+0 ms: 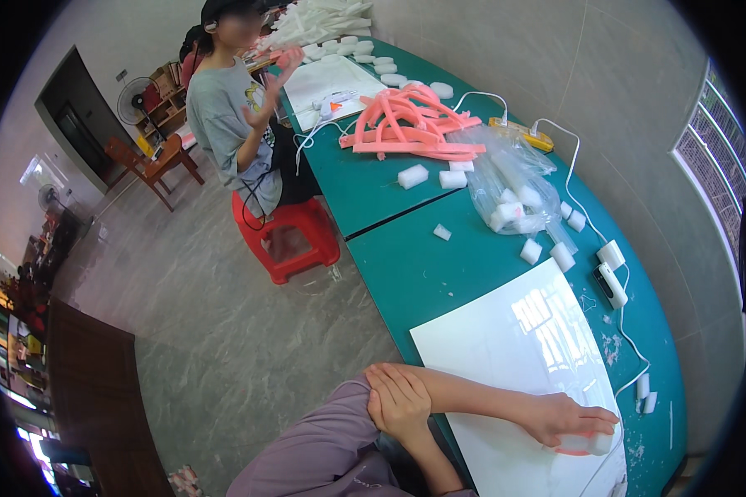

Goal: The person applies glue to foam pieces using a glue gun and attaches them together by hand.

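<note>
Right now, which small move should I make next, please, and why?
Perhaps move your right hand from your left arm to steady the pink-edged white piece: only your left hand is there, while the right clasps that arm.

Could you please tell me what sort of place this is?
It looks like a small craft workshop, perhaps in a house: pink foam-like strips and white blocks lie on a long green table.

Partly hidden, partly cropped
Left hand (559,419) covers some of a pink-edged piece (597,445); lower edge crops the white board (506,331); co-worker's face (239,28) is blurred
</note>
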The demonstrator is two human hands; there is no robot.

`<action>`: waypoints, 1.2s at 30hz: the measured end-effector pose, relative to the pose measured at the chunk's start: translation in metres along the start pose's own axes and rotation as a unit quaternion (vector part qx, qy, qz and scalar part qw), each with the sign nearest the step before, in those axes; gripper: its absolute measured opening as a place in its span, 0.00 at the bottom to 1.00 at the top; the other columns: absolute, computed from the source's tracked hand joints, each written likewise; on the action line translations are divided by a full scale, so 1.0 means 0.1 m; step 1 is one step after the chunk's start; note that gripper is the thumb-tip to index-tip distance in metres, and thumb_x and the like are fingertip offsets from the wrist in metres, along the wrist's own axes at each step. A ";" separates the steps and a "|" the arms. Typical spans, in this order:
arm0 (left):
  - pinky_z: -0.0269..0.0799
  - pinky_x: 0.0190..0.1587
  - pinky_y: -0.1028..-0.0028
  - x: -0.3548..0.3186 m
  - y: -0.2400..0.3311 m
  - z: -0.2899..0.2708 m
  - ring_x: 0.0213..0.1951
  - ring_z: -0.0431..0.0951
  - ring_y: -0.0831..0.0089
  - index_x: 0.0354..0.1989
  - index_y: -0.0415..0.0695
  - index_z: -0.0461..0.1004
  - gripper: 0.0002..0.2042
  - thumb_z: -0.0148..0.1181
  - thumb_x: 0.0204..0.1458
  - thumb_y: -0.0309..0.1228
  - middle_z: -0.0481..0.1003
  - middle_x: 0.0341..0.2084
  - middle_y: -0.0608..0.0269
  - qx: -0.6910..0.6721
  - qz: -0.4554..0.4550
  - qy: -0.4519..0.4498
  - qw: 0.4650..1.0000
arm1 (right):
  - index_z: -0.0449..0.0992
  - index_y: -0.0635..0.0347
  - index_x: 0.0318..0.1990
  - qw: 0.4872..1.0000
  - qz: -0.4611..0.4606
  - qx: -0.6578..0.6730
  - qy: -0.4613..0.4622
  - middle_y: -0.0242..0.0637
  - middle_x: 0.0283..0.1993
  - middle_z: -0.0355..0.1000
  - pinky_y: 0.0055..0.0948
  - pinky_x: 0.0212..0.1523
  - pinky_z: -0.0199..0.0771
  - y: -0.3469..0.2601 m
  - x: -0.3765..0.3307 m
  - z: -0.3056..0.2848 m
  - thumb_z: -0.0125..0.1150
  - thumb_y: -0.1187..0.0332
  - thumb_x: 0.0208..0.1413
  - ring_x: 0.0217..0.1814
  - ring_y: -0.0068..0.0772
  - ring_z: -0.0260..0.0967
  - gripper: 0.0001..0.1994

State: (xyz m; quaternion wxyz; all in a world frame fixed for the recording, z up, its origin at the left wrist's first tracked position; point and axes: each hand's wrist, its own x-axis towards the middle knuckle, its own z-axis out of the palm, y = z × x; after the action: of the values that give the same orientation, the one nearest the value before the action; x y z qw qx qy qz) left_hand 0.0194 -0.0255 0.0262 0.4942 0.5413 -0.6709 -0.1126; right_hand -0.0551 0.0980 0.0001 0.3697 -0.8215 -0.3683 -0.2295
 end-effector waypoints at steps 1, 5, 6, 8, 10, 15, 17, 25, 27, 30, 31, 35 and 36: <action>0.69 0.34 0.67 0.00 -0.01 0.01 0.35 0.73 0.58 0.58 0.56 0.44 0.41 0.59 0.33 0.19 0.42 0.62 0.59 0.002 0.002 0.005 1.000 | 0.75 0.63 0.33 1.000 0.000 -0.001 0.000 0.37 0.36 0.74 0.31 0.44 0.66 0.00 0.00 0.00 0.48 0.69 0.46 0.42 0.33 0.71 0.11; 0.69 0.34 0.67 0.00 0.00 -0.01 0.36 0.73 0.58 0.58 0.57 0.45 0.41 0.59 0.33 0.19 0.42 0.62 0.60 -0.002 -0.015 -0.012 1.000 | 0.75 0.63 0.33 1.000 -0.002 -0.002 0.001 0.37 0.36 0.74 0.31 0.44 0.66 0.00 0.00 0.00 0.48 0.69 0.46 0.42 0.33 0.70 0.11; 0.69 0.34 0.67 0.00 0.00 0.00 0.36 0.73 0.58 0.58 0.57 0.45 0.41 0.59 0.33 0.19 0.42 0.62 0.60 -0.002 -0.015 -0.012 1.000 | 0.75 0.63 0.33 1.000 -0.002 -0.001 0.000 0.37 0.36 0.74 0.31 0.44 0.66 0.00 0.01 -0.01 0.48 0.69 0.46 0.42 0.33 0.70 0.11; 0.69 0.33 0.67 0.00 0.00 0.00 0.36 0.73 0.58 0.58 0.56 0.45 0.41 0.58 0.33 0.19 0.42 0.62 0.59 -0.001 -0.011 -0.010 1.000 | 0.75 0.63 0.33 1.000 -0.002 0.001 0.000 0.37 0.36 0.74 0.31 0.44 0.65 0.00 0.01 -0.01 0.48 0.69 0.46 0.42 0.33 0.70 0.11; 0.69 0.33 0.67 0.01 0.01 -0.01 0.36 0.73 0.59 0.58 0.56 0.44 0.41 0.59 0.33 0.19 0.42 0.62 0.59 0.003 -0.009 -0.009 1.000 | 0.75 0.63 0.33 1.000 -0.001 -0.003 -0.003 0.37 0.36 0.74 0.31 0.44 0.65 0.00 0.00 -0.01 0.48 0.69 0.46 0.42 0.34 0.70 0.11; 0.67 0.33 0.64 0.01 -0.03 0.04 0.33 0.72 0.54 0.57 0.53 0.46 0.42 0.60 0.29 0.19 0.46 0.60 0.59 -0.002 0.016 0.025 1.000 | 0.75 0.63 0.33 1.000 -0.001 -0.003 0.000 0.37 0.36 0.74 0.31 0.45 0.65 0.00 -0.01 0.00 0.48 0.69 0.46 0.42 0.34 0.70 0.11; 0.67 0.33 0.64 0.01 -0.05 0.05 0.33 0.71 0.54 0.57 0.52 0.46 0.41 0.60 0.30 0.19 0.46 0.60 0.59 0.000 0.022 0.026 0.999 | 0.75 0.63 0.33 1.000 -0.001 -0.003 -0.001 0.37 0.36 0.74 0.31 0.45 0.65 0.00 -0.01 0.00 0.49 0.69 0.46 0.42 0.34 0.70 0.11; 0.67 0.34 0.64 0.02 -0.04 0.07 0.33 0.72 0.55 0.56 0.52 0.47 0.40 0.60 0.31 0.20 0.47 0.59 0.59 -0.001 0.012 0.014 1.000 | 0.75 0.62 0.34 1.000 -0.002 -0.003 -0.008 0.37 0.35 0.74 0.30 0.44 0.65 -0.01 0.01 -0.03 0.49 0.69 0.46 0.40 0.33 0.71 0.11; 0.67 0.34 0.64 0.03 -0.06 0.09 0.33 0.72 0.55 0.56 0.52 0.47 0.40 0.60 0.30 0.20 0.47 0.59 0.59 -0.004 0.020 0.018 1.000 | 0.75 0.62 0.35 0.998 0.033 0.045 -0.013 0.37 0.34 0.73 0.30 0.44 0.65 -0.05 0.07 -0.07 0.50 0.70 0.46 0.39 0.34 0.70 0.11; 0.67 0.34 0.64 0.00 -0.08 0.07 0.33 0.71 0.54 0.56 0.52 0.47 0.39 0.59 0.32 0.21 0.48 0.59 0.59 -0.001 0.017 0.026 1.000 | 0.70 0.63 0.45 0.898 0.142 0.416 -0.013 0.37 0.33 0.73 0.28 0.45 0.65 -0.18 0.31 -0.33 0.51 0.73 0.46 0.37 0.34 0.70 0.15; 0.67 0.34 0.64 -0.02 -0.06 0.03 0.33 0.71 0.53 0.56 0.52 0.47 0.39 0.60 0.31 0.22 0.48 0.59 0.58 0.000 0.019 0.025 1.000 | 0.65 0.64 0.53 0.697 0.201 0.688 -0.006 0.38 0.33 0.73 0.27 0.45 0.65 -0.25 0.41 -0.45 0.52 0.75 0.47 0.35 0.34 0.70 0.22; 0.67 0.33 0.65 -0.07 -0.06 0.03 0.37 0.72 0.58 0.55 0.54 0.48 0.37 0.58 0.33 0.21 0.47 0.60 0.60 0.016 0.021 0.029 0.999 | 0.68 0.63 0.50 0.709 -0.037 0.609 -0.354 0.41 0.34 0.73 0.28 0.44 0.66 -0.31 0.69 -0.83 0.56 0.78 0.43 0.38 0.33 0.70 0.22; 0.66 0.32 0.65 0.02 -0.05 0.07 0.36 0.72 0.58 0.53 0.53 0.51 0.34 0.58 0.34 0.22 0.49 0.59 0.61 0.016 0.030 0.025 0.999 | 0.57 0.64 0.56 0.763 -0.029 0.548 -0.341 0.44 0.34 0.73 0.29 0.43 0.68 -0.34 0.71 -0.94 0.55 0.80 0.42 0.36 0.34 0.71 0.29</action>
State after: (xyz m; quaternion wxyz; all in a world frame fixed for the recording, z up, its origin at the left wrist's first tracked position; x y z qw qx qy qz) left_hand 0.0169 -0.0320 0.0201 0.5053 0.5319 -0.6755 -0.0731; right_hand -0.0476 0.0712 0.1199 0.6005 -0.4915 -0.5570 0.2959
